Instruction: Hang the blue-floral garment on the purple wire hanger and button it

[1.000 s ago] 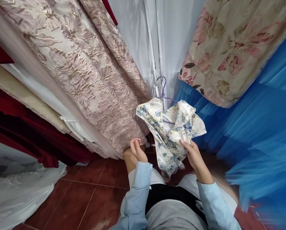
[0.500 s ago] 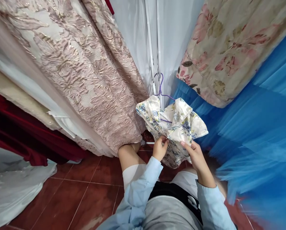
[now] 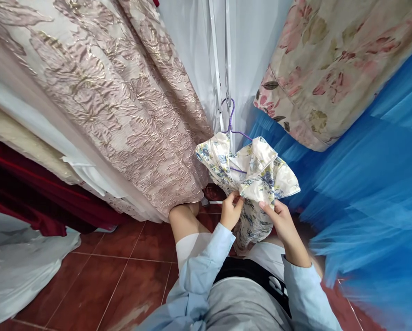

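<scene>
In front of me a small white dress (image 3: 257, 186) with a blue and yellow floral print hangs on a purple hanger (image 3: 231, 122). The hanger's hook is up against a thin white metal stand. My left hand (image 3: 231, 211) is closed, thumb and fingers pinching the front of the garment near its middle. To the right, my right hand (image 3: 280, 219) grips the edge of the fabric between thumb and fingers. The lower part of the dress droops between my forearms, over my lap.
A pink-gold brocade gown (image 3: 123, 105) hangs close on the left, beside dark red velvet cloth (image 3: 23, 193). Blue tulle (image 3: 374, 184) and a cream floral garment (image 3: 319, 78) hang on the right. The white stand (image 3: 228, 55) rises ahead. Red tiles (image 3: 112, 276) cover the floor.
My hands keep nearly the same grip on the dress. Its lower part now hangs slightly lower and nearer to me, and the view has shifted slightly.
</scene>
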Demonstrator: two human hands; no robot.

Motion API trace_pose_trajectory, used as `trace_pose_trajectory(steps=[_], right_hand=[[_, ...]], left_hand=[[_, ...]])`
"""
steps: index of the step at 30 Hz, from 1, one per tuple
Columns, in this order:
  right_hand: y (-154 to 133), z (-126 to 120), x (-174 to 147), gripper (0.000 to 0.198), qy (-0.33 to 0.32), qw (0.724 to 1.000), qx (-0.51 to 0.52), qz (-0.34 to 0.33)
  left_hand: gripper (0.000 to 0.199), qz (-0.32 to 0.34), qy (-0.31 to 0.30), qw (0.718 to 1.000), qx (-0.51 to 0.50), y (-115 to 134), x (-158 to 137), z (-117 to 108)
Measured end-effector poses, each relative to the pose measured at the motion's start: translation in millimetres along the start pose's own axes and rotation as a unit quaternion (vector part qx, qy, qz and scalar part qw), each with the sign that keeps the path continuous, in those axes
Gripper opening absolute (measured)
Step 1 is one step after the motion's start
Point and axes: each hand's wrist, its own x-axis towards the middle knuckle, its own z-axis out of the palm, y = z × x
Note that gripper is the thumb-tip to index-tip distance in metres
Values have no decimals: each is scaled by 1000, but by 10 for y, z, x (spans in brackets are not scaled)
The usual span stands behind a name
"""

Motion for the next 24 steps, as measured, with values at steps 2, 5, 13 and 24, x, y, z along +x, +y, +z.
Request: trace_pose_trajectory(steps=[2,5,13,24], right_hand=[[20,20,-8,40,1,1000,-4,5],[37,49,-15,41,0,1000,-6,8],[170,-164,164,64,212,961,-145,-102],[134,219,-37,28,-179,977,-116,-18]], left_hand=[[24,-12,8,1000,-14,-4,36,-4],[26,-35,19,998,-49,-31,102,-7],[38,-108,-5,991,-85,42,-57,-124],[45,-119,-67,988,-76,370,-372,-219]])
